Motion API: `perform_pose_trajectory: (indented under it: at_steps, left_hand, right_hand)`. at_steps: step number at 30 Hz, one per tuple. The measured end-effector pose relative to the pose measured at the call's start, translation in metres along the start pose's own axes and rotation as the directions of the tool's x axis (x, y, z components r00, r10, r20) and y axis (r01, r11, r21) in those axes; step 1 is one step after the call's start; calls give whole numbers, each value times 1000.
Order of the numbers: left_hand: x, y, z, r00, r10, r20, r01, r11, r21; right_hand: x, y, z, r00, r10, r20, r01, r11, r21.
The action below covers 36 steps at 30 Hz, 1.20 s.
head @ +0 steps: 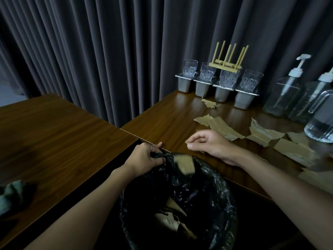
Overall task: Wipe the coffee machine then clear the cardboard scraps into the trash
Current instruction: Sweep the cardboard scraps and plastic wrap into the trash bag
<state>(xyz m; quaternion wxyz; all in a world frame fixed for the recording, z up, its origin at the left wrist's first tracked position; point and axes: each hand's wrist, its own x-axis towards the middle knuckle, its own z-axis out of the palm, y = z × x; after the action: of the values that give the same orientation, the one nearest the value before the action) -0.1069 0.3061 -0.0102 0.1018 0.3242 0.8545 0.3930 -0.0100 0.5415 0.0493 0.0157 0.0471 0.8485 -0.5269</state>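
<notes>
A black trash bag (207, 186) hangs open below the front edge of the right wooden table (171, 114). My left hand (146, 157) grips the bag's rim against the table edge. My right hand (210, 143) rests over the table edge with fingers curled loosely and apart, holding nothing that I can see. A blurred cardboard scrap (185, 164) is in the air over the bag's mouth. More scraps (171, 221) lie inside the bag. Several torn cardboard scraps (221, 127) are spread on the table to the right. The coffee machine is not in view.
Glasses on metal holders (221, 87) with a wooden rack stand at the back. Clear pump bottles (284, 94) and a glass jug (320, 123) stand at the right. A dark green cloth (12, 193) lies on the left table (54, 132). Grey curtains hang behind.
</notes>
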Motion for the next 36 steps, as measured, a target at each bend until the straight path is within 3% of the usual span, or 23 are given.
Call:
perform_pose_trajectory:
  at_steps: [3, 5, 8, 10, 19, 22, 25, 31, 34, 36]
  left_hand:
    - [0, 1, 0, 1000, 2, 7, -2, 1000, -3]
    - [0, 1, -1, 1000, 2, 9, -2, 1000, -8]
    - [0, 0, -1, 1000, 2, -1, -2, 1000, -4]
    - [0, 0, -1, 1000, 2, -3, -2, 1000, -4]
    - [-1, 2, -2, 1000, 15, 7, -15, 1000, 1]
    - [-1, 6, -3, 999, 27, 33, -26, 1000, -15]
    - [1, 12, -4, 996, 41, 81, -38, 999, -36]
    - [1, 22, 12, 994, 78, 72, -74, 996, -58]
    - [3, 24, 17, 994, 99, 55, -95, 993, -74]
    - [6, 29, 21, 991, 116, 64, -111, 991, -77]
  right_hand:
    - [3, 9, -2, 991, -13, -132, 6, 998, -56]
    - [11, 16, -2, 982, -52, -184, 10, 974, -225]
    - [23, 27, -3, 964, -119, -240, -41, 820, -571]
    - [25, 28, -1, 967, -78, -241, -111, 726, -679]
    - [22, 35, 4, 961, -48, -271, -178, 642, -746]
    - [25, 35, 3, 950, -59, -306, -174, 713, -679]
    - [25, 34, 0, 948, -84, -308, -85, 865, -495]
    - [4, 14, -14, 921, -85, -379, 35, 990, -135]
    - [-22, 5, -15, 972, -32, -232, 49, 996, 69]
    - [-39, 9, -15, 994, 1, -111, 5, 999, 48]
